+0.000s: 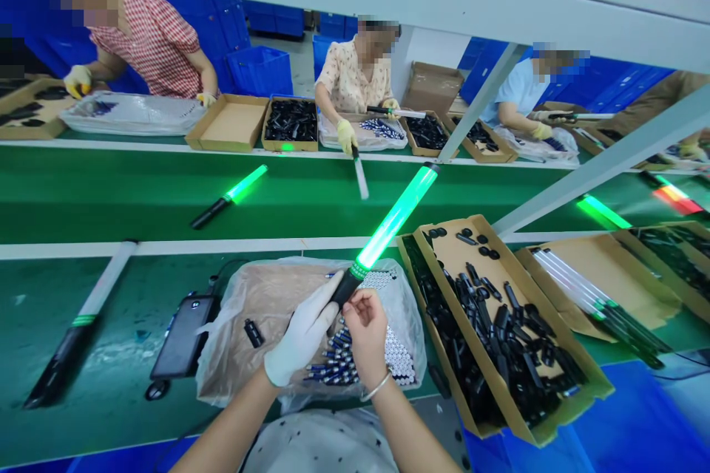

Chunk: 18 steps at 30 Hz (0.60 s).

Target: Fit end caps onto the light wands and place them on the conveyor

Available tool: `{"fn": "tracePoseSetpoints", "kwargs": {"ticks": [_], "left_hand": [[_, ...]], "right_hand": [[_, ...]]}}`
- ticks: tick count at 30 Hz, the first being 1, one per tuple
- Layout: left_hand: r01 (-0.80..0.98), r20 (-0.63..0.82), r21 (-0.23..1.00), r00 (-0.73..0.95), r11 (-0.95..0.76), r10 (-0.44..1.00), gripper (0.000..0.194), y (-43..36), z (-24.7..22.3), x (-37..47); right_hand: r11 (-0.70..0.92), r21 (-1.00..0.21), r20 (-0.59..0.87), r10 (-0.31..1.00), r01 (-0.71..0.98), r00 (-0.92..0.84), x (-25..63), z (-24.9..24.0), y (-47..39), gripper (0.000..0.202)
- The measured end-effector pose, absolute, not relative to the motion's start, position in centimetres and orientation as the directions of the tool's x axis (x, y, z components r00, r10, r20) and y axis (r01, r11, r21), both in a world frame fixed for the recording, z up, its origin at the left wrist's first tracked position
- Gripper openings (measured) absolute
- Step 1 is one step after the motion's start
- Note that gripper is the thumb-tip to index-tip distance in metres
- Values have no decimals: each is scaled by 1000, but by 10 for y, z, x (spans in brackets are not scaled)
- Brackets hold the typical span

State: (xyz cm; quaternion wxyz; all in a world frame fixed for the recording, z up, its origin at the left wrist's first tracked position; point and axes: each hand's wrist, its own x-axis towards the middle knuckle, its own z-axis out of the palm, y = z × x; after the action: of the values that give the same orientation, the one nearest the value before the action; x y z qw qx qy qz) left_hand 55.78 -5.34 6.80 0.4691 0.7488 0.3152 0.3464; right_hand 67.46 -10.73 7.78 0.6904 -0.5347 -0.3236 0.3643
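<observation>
A glowing green light stick (396,218) with a black handle tilts up to the right. My left hand (308,329), in a white glove, is wrapped round that handle. Bare and with a bangle at the wrist, my right hand (367,336) is at the handle's lower end, its fingers pinched together; whatever is between them is too hidden to make out. Beneath both hands lies a plastic-lined tray (233,355) with many small blue and silver cylinders (338,362) and one black piece (254,333).
Cardboard boxes of black parts (499,325) stand at the right, a phone (186,336) and an unlit stick (69,355) at the left. Beyond runs a green belt (111,192) with lit sticks. A slanted metal post (599,155) crosses the right. Several people work opposite.
</observation>
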Motion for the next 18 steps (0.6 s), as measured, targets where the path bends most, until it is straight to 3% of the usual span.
{"fn": "tracePoseSetpoints", "kwargs": {"ticks": [6,10,18], "left_hand": [[183,295,862,578,-473,761,50,-51,69,557],[182,260,883,577,-432,774,51,-53,70,557],[127,158,959,502,-253,850,56,-54,60,553]], "right_hand": [[206,-898,-32,851,-388,524,665,75,-103,16],[201,-826,-93,873,-527,478,660,83,-95,23],[190,-835,-133,841,-517,524,656,87,-87,38]]}}
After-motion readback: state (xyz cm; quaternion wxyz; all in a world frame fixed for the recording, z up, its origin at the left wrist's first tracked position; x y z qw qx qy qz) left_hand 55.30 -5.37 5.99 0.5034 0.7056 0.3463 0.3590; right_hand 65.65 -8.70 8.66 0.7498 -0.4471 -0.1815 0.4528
